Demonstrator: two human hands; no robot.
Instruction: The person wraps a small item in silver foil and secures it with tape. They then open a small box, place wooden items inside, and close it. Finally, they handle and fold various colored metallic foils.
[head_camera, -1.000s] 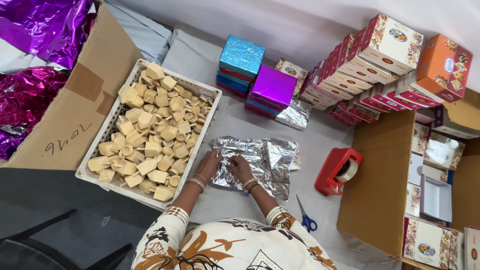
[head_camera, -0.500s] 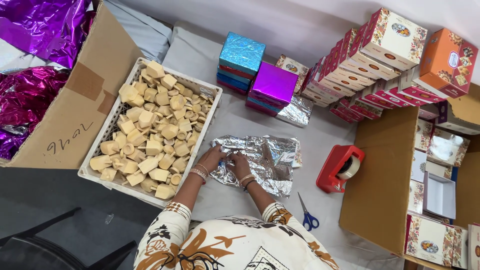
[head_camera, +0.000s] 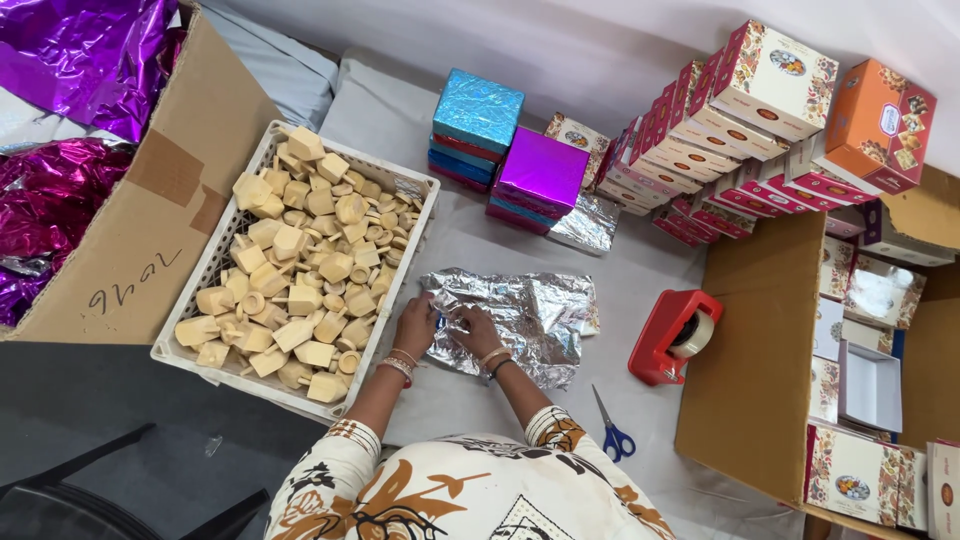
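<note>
Both of my hands rest on a crumpled sheet of silver foil (head_camera: 530, 320) spread on the grey cloth. My left hand (head_camera: 416, 326) presses the foil's left edge, right beside the white crate. My right hand (head_camera: 476, 332) lies close to it, fingers curled on the foil. A small blue item shows between the two hands, mostly hidden. Whether the foil covers a box I cannot tell.
A white crate (head_camera: 190, 300) of pale wooden pieces sits left. Foil-wrapped boxes, blue (head_camera: 478, 110) and purple (head_camera: 543, 170), stand behind. A red tape dispenser (head_camera: 673, 338) and blue scissors (head_camera: 612, 430) lie right. Printed cartons (head_camera: 770, 90) are stacked at back right; cardboard box (head_camera: 140, 200) left.
My two hands have drawn closer together on the foil's left part, folding it inward. The other things have not moved.
</note>
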